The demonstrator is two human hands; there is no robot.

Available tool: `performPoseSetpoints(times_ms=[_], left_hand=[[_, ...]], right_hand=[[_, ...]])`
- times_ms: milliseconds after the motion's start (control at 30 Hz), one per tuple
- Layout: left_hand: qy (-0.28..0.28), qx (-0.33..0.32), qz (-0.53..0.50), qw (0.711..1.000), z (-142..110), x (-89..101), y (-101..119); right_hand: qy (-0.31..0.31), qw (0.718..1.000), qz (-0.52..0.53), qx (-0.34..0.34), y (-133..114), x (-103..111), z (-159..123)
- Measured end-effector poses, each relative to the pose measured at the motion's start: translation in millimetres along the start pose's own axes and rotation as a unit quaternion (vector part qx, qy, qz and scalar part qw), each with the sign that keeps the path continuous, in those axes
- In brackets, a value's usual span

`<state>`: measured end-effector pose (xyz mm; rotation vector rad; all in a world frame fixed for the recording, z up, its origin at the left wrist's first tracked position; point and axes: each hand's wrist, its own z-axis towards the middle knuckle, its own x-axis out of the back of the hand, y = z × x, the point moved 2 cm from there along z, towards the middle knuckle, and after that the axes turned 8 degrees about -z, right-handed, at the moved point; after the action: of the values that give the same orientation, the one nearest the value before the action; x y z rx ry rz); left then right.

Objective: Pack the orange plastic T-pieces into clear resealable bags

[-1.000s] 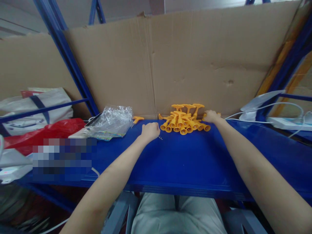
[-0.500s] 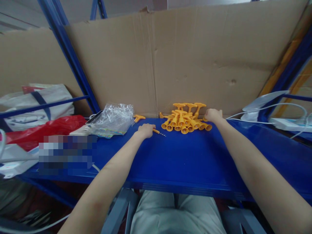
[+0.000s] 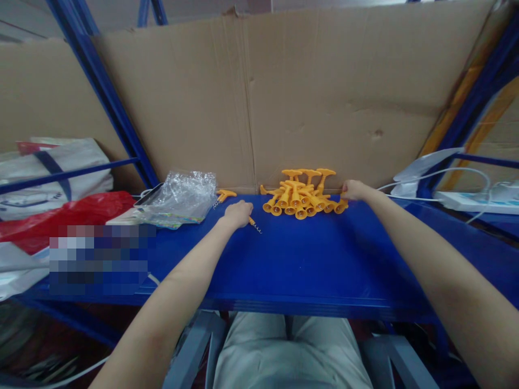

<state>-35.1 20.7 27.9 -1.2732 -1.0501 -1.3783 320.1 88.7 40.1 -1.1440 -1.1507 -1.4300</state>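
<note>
I see fingers wrapped around an orange corkscrew [image 3: 252,221] in the left hand [image 3: 239,214]; the right hand [image 3: 353,189] touches the flared piece [image 3: 341,207] ending the pile [image 3: 299,201], grip unclear. Apparently single pieces are being handled; moving on calls for keeping the spiral clear.

Blue tabletop [image 3: 300,265]: we can pass along front.
Yellow pile [image 3: 298,200]: blocks us, rear centre.
Cardboard [image 3: 324,97]: stops us behind pile.

Heaped funnel-ended pieces [image 3: 300,201]: smooth yellow-orange plastic. Corkscrew spiral [image 3: 257,228]: shiny metal. Tabletop [image 3: 284,265]: smooth, semi-gloss blue. Backing panel [image 3: 324,97]: matt, creased cardboard. Clear bag [image 3: 188,194]: glossy, crinkled plastic.
</note>
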Motion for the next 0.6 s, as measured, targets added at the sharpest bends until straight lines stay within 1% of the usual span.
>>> performPoseSetpoints(times_ms=[33, 100, 167, 267, 333, 400, 500, 600], left_hand=[[0.010, 0.002, -0.008, 1.000, 0.8, 0.0, -0.1], [0.039, 0.003, -0.034, 0.999, 3.2, -0.3, -0.2], [0.077, -0.001, -0.072, 0.994, 6.1, -0.7, 0.5], [0.148, 0.000, -0.138, 0.979, 9.1, -1.0, 3.6], [0.193, 0.001, -0.178, 0.965, 9.4, -1.2, 7.2], [0.225, -0.006, -0.206, 0.952, 8.7, -1.7, 11.8], [0.243, -0.027, -0.231, 0.942, 7.5, -3.0, 18.8], [0.245, -0.052, -0.250, 0.935, 6.7, -3.9, 23.6]], right_hand=[[-0.001, 1.000, 0.006, -0.009, 0.4, -4.9, -4.4], [0.043, 0.997, 0.050, -0.030, 2.1, -14.4, -12.2], [0.064, 0.991, 0.103, -0.047, 5.0, -23.8, -17.4], [0.046, 0.987, 0.149, -0.046, 9.0, -30.3, -22.0], [0.028, 0.988, 0.148, -0.036, 10.5, -28.4, -25.3], [0.013, 0.989, 0.145, -0.029, 11.6, -24.6, -29.4], [0.009, 0.987, 0.162, -0.020, 13.3, -21.7, -35.3], [0.004, 0.983, 0.183, -0.009, 14.3, -25.7, -38.2]])
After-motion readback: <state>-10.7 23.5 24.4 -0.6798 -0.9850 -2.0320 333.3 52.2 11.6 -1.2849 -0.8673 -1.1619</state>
